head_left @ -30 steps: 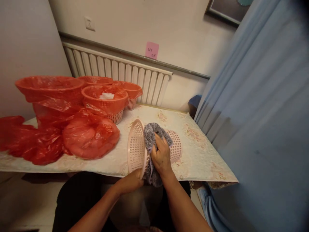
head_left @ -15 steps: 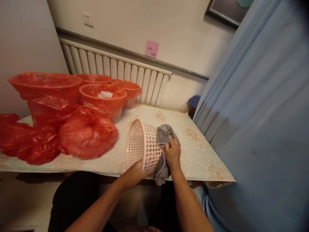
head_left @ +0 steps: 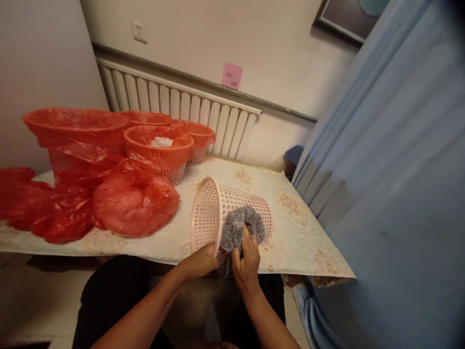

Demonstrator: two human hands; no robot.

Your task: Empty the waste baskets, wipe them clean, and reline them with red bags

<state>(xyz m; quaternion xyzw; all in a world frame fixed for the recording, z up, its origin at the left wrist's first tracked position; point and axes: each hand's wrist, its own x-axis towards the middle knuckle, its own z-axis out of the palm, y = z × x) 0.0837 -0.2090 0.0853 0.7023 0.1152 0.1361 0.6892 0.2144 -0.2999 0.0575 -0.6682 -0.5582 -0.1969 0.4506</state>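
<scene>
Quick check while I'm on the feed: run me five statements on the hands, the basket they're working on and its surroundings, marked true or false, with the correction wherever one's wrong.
1. The left hand grips the pale pink basket at its rim. True.
2. The pale pink basket stands upright. False: it lies on its side, its opening facing picture left.
3. The right hand holds a gray cloth against the outside of the basket. True.
4. The pale pink basket has a red liner in it. False: its mesh is bare; the red-lined baskets stand off to its left.
5. A pink note is on the wall above the radiator. True.
</scene>
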